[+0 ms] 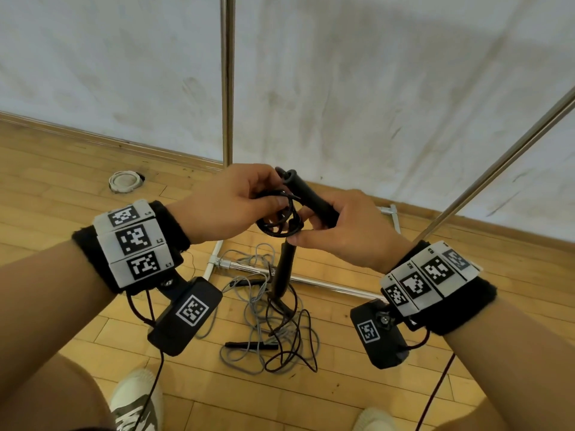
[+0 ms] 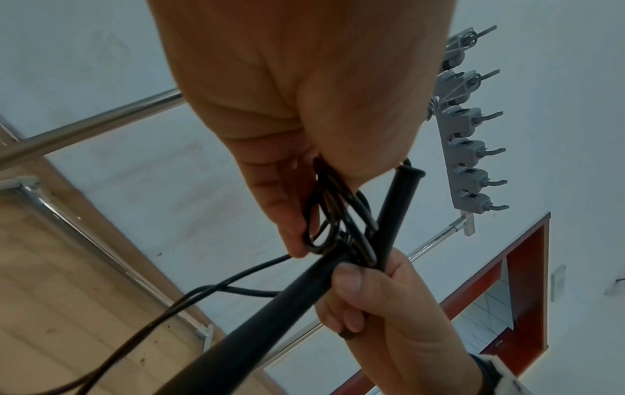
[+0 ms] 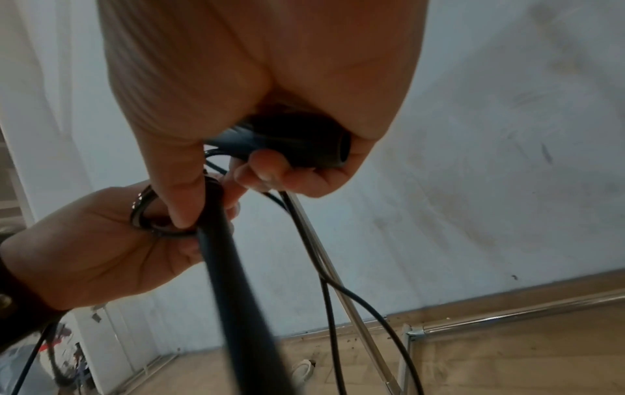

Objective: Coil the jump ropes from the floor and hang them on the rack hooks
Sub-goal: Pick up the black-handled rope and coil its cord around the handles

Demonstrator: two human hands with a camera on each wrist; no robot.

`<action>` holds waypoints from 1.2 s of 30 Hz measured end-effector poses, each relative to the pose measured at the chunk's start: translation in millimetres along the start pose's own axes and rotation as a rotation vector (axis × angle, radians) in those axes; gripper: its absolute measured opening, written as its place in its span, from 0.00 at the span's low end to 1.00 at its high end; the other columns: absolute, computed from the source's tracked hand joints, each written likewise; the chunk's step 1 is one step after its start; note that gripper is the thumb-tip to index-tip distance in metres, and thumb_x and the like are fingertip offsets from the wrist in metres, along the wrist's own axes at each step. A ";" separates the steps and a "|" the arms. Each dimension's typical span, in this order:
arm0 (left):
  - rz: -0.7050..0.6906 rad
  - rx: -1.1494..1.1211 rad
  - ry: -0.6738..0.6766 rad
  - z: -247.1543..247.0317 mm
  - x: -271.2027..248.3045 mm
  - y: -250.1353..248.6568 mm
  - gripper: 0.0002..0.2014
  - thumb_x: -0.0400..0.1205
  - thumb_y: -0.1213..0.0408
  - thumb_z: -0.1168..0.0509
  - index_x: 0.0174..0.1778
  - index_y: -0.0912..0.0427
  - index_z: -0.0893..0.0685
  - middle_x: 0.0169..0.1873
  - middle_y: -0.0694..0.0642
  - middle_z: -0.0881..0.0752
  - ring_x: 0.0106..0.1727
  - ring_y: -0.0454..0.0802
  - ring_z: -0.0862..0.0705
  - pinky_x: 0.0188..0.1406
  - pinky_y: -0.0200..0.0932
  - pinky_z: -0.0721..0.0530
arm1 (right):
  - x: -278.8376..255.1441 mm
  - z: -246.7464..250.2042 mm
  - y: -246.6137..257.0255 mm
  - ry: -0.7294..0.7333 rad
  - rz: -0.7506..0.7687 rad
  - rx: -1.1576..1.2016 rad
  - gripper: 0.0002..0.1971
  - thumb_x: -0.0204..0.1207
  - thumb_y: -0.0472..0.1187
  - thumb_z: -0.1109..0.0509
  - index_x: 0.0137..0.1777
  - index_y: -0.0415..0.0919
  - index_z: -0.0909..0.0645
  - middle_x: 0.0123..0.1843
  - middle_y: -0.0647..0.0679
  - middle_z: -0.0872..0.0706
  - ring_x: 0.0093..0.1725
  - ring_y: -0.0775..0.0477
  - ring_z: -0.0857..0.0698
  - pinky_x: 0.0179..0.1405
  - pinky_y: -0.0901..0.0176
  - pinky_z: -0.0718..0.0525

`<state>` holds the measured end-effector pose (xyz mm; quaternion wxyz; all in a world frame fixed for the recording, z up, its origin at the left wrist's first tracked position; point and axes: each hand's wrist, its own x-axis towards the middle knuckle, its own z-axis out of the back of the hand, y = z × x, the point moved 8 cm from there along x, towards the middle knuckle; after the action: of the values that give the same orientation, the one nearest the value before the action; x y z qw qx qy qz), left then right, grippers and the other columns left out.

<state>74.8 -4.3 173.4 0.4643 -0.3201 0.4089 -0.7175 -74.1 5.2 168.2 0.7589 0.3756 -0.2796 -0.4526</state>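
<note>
At chest height, between my hands, is a black jump rope. My left hand (image 1: 264, 200) pinches its small coil of cord (image 1: 277, 220), seen close in the left wrist view as coil loops (image 2: 324, 213). My right hand (image 1: 314, 227) grips one black handle (image 1: 311, 194) that points up and left, and its thumb presses the top of the second handle (image 1: 284, 272), which hangs down. Loose black cord trails to the floor. A grey jump rope (image 1: 258, 309) lies tangled on the floor below. A grey hook strip (image 2: 470, 149) with several hooks hangs on the rack.
The rack's upright pole (image 1: 227, 79) stands just behind my hands, a slanted pole (image 1: 497, 169) runs at the right, and its base bar (image 1: 314, 281) lies on the wooden floor. A white round cover (image 1: 124, 181) sits near the wall. My shoes (image 1: 137, 399) are below.
</note>
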 end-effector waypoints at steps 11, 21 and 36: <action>-0.023 0.217 0.081 -1.6 -6.5 -11.7 0.13 0.81 0.50 0.36 0.60 0.44 0.16 0.52 0.39 0.15 0.50 0.35 0.17 0.48 0.40 0.22 | -4.4 13.2 -4.2 -0.050 0.000 0.054 0.11 0.67 0.47 0.17 0.40 0.43 0.14 0.27 0.55 0.23 0.28 0.56 0.25 0.30 0.68 0.27; -0.108 0.343 -0.024 -2.6 -7.2 -19.6 0.20 0.68 0.36 0.26 0.49 0.41 0.19 0.44 0.38 0.14 0.45 0.31 0.18 0.40 0.34 0.20 | -1.8 9.3 -0.9 -0.085 0.004 -0.006 0.18 0.66 0.44 0.17 0.40 0.29 0.17 0.29 0.40 0.23 0.28 0.51 0.26 0.32 0.58 0.28; -0.189 0.346 -0.030 3.4 -5.3 -22.5 0.07 0.72 0.51 0.22 0.43 0.46 0.10 0.30 0.37 0.15 0.36 0.28 0.17 0.34 0.19 0.27 | -3.8 0.4 -13.6 0.003 -0.104 0.299 0.12 0.71 0.48 0.25 0.47 0.39 0.11 0.25 0.43 0.20 0.25 0.51 0.25 0.27 0.68 0.27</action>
<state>70.5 5.0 194.4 0.4492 -0.2830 0.2407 -0.8126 -82.6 4.3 156.9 0.6702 0.4991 -0.3230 -0.4442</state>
